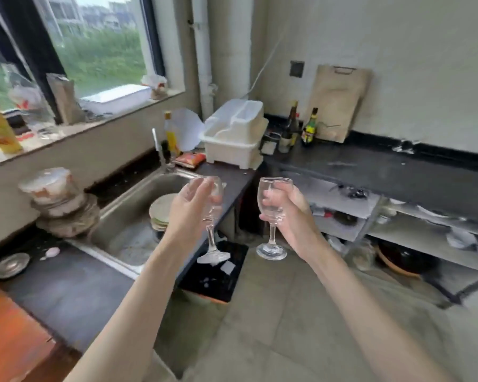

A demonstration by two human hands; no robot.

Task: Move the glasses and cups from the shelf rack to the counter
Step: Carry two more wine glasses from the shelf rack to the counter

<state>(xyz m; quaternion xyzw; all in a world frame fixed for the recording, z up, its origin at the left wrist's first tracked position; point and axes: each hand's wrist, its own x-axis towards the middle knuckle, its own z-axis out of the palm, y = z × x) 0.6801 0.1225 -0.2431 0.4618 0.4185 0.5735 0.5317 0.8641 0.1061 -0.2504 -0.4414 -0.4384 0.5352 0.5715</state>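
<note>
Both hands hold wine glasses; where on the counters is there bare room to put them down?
Bare patches: the dark counter between the sauce bottles and the right edge, and the near counter between the sink and the metal dish. Around the white rack it is crowded.

Clear glossy wine glasses (273,205), brushed steel sink (138,205), matt dark counter (370,172).

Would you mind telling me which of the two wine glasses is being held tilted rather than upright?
The wine glass in the left hand: its foot swings out to the right. The glass in the right hand, stands upright.

2 clear wine glasses held midair: left glass (211,216) tilted, right glass (272,216) upright.
</note>
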